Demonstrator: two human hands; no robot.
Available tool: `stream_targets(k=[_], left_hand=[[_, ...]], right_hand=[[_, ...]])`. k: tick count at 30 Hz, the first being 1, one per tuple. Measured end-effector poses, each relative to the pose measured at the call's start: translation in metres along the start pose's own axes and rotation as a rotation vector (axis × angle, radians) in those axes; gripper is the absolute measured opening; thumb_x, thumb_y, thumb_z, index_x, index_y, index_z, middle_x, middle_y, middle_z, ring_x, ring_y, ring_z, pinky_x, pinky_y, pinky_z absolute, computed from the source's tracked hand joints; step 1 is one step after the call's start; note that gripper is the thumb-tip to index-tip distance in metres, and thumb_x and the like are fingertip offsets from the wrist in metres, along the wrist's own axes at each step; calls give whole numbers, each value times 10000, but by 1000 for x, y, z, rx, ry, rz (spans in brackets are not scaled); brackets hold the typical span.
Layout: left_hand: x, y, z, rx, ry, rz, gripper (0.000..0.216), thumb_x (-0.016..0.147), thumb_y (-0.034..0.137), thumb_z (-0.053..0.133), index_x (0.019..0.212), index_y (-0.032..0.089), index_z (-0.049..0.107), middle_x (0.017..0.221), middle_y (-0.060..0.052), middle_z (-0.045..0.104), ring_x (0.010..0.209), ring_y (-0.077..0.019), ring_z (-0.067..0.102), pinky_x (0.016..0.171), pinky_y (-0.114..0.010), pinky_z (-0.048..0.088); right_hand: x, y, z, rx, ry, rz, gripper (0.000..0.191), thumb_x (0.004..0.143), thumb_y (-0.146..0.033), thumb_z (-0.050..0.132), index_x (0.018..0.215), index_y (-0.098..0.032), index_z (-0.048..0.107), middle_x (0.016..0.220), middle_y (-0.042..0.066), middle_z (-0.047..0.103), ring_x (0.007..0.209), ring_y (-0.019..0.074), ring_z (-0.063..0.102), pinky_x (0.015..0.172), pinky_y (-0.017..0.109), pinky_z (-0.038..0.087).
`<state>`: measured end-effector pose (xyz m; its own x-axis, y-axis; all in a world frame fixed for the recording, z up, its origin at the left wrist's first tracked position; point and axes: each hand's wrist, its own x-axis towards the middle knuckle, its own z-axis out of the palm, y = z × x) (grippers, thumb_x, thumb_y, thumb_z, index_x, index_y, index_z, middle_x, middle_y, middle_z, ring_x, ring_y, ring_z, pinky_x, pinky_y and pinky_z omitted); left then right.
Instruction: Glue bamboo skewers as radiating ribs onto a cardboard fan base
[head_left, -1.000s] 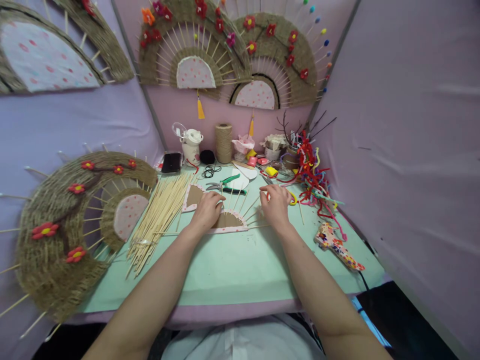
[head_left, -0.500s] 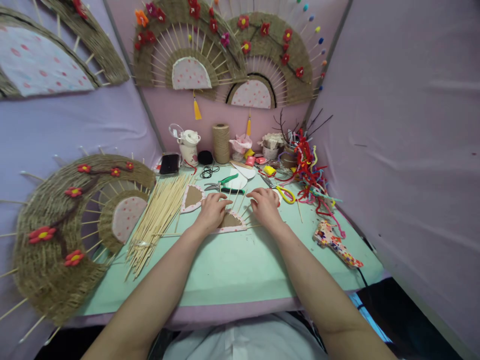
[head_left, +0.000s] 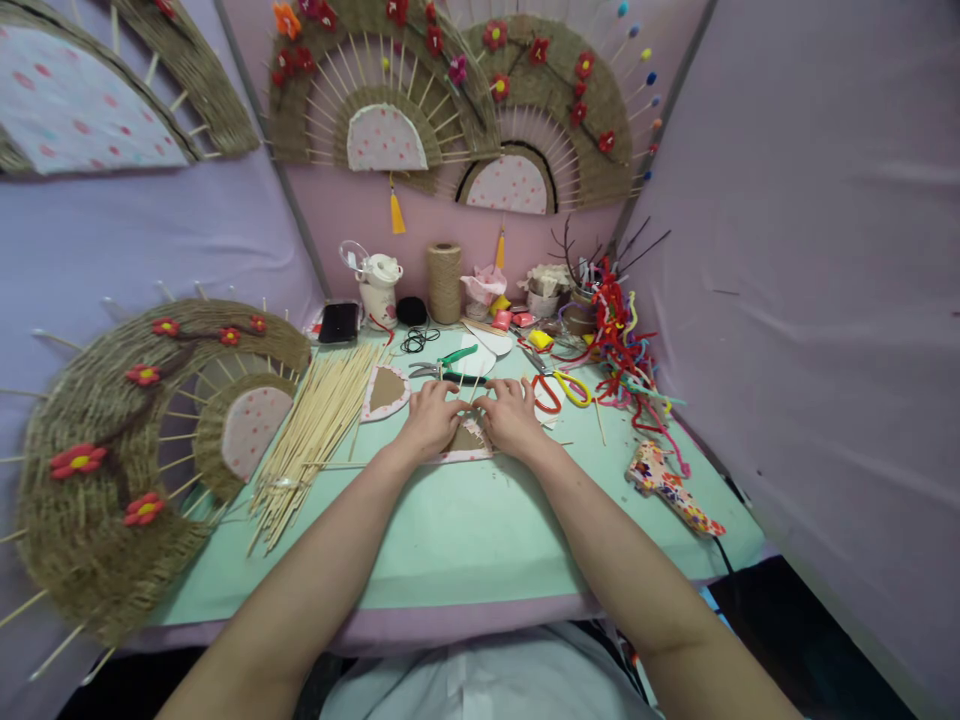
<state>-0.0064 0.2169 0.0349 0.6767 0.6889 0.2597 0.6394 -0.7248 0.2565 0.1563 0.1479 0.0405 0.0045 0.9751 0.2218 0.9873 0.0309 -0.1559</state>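
A half-round cardboard piece (head_left: pixel 466 440) with a pink-dotted cloth edge lies flat on the table, thin wooden sticks (head_left: pixel 474 384) fanning out from its curved side. My left hand (head_left: pixel 432 420) rests over its left part, fingers bent and thumb and fingertips closed at the sticks' lower ends. From the other side, my right hand (head_left: pixel 513 418) covers the right part of the curve, its thumb and bent fingers pinched at the same sticks. The two thumbs almost meet. Both hands partly hide the piece and the stick ends.
A bundle of wooden sticks (head_left: pixel 319 440) and a second half-round piece (head_left: pixel 388 391) lie left. Green-handled pliers (head_left: pixel 456 356) and scissors (head_left: pixel 571 388) lie behind my hands. A flower-patterned glue gun (head_left: pixel 675 488) is right. A twine spool (head_left: pixel 445 283) stands at the back.
My right hand has moved left and inward, from the right-hand sticks to beside my left hand. My left hand stays nearly in place. The view has shifted slightly.
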Motion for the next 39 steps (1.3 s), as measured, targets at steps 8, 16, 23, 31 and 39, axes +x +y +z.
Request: stream_targets(k=[8, 16, 23, 31, 39], left_hand=[[0, 1, 0, 26, -4, -16, 294, 904, 228, 512, 1089, 296, 730, 1298, -96, 539, 1253, -304, 379, 981, -506, 357], [-1, 2, 0, 30, -3, -12, 313, 918, 221, 483, 1100, 297, 726, 1287, -99, 539, 1248, -299, 379, 974, -503, 355], [-1, 0, 0, 23, 18, -24, 348, 897, 187, 488, 1156, 294, 696, 1283, -99, 541, 1241, -296, 389, 975, -499, 366], [3, -7, -1, 38, 22, -83, 419, 870, 122, 461, 1158, 312, 698, 1274, -93, 546, 1232, -298, 394, 982, -509, 366], [3, -7, 0, 51, 3, -112, 398, 866, 139, 455, 1117, 299, 721, 1282, -101, 539, 1236, -309, 385, 972, -516, 376]], right_hand=[[0, 0, -1, -18, 1, 26, 327, 870, -152, 453, 1044, -260, 708, 1334, 83, 515, 1264, 273, 345, 1131, 545, 77], [-2, 1, 1, -15, 10, 43, 317, 875, -146, 448, 1024, -252, 707, 1319, 84, 528, 1257, 272, 356, 1131, 537, 87], [-1, 2, 4, -7, 30, 42, 318, 899, -182, 445, 1073, -263, 699, 1320, 84, 530, 1252, 265, 357, 1128, 536, 93], [-2, 1, 4, 9, 24, 46, 364, 890, -164, 444, 1148, -274, 676, 1321, 75, 536, 1249, 262, 364, 1128, 538, 99], [-1, 2, 6, 3, 3, 38, 336, 894, -177, 445, 1107, -268, 688, 1306, 75, 546, 1242, 267, 365, 1127, 541, 86]])
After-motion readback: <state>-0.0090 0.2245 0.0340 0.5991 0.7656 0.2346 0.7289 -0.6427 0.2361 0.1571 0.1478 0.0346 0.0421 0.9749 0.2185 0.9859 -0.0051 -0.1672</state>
